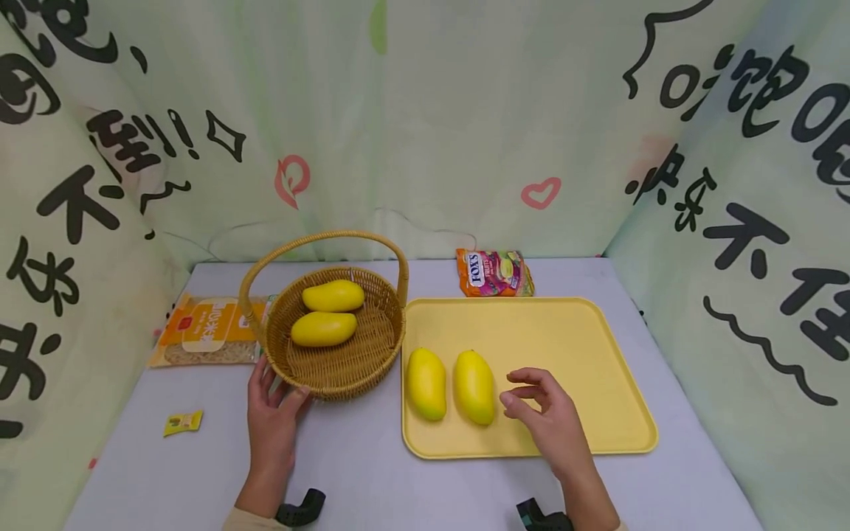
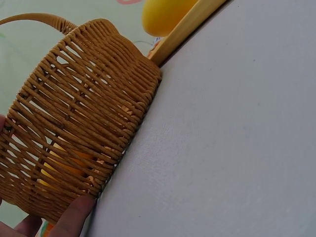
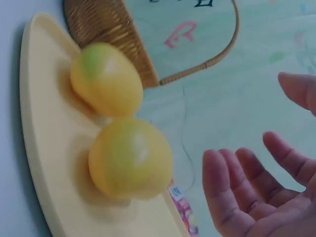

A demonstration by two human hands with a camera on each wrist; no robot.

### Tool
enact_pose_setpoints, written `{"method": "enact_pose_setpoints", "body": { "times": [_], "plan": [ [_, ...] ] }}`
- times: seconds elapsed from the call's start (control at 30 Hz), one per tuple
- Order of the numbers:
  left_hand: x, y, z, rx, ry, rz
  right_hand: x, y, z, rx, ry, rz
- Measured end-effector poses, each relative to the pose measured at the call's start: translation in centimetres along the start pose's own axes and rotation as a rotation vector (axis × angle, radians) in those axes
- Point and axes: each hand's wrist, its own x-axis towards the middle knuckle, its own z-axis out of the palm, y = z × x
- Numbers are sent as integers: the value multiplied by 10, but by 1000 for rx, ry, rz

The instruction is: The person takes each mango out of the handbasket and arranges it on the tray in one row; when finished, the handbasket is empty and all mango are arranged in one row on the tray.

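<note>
Brown woven wicker makes up a handled basket (image 1: 375, 350), gripped low on its near left side by the person's left hand (image 1: 275, 413), with the thumb against the near wall and the fingers reaching round the left side. Ahead of this grip, inside the basket, lie two yellow mangoes (image 1: 324, 330), one behind the other. The right hand (image 1: 544, 413) hovers over a pale yellow tray (image 1: 571, 346), its fingers loosely bent and parted from the thumb, with only air between them. Just left of those fingertips, not touching them, one tray mango (image 1: 474, 387) lies lengthwise; its neighbour (image 1: 427, 383) lies slightly farther left. Beyond the right hand, past the tray's far edge, is a FOX'S bag (image 1: 494, 273). Left of the left hand lies a small yellow packet (image 1: 182, 423); farther forward, an orange food package (image 1: 206, 332) sits beside the basket.
</note>
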Motion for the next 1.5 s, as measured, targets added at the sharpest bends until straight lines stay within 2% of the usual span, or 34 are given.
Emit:
{"method": "enact_pose_setpoints", "body": {
  "times": [0.07,0.17,0.27,0.37,0.57,0.7,0.83,0.93,1.2,1.3,1.5],
  "plan": [
    [1,0,0,-3,-5,1,0,-2,3,111,-19,-50],
    [2,1,1,-7,-11,4,5,-8,11,150,-54,-153],
    [2,1,1,-6,-10,4,15,-21,19,99,-116,-248],
    [3,1,2,-3,-6,3,29,-39,28,26,-215,-317],
    [3,1,2,-7,-12,7,53,-74,57,-73,-405,-356],
    [3,0,0,-2,-13,2,70,-93,81,-193,-497,-415],
    [2,-1,-2,5,-14,-7,91,-108,107,-419,-558,-556],
    [1,-2,-4,11,-12,-2,106,-119,129,-572,-616,-612],
    [2,-2,-3,-13,-20,3,139,-139,180,-851,-903,-582],
    [2,-2,-3,-14,-17,-3,146,-142,195,-922,-942,-556],
    [1,-1,-2,-18,-19,-7,155,-144,221,-1022,-956,-512]
  ]
}}
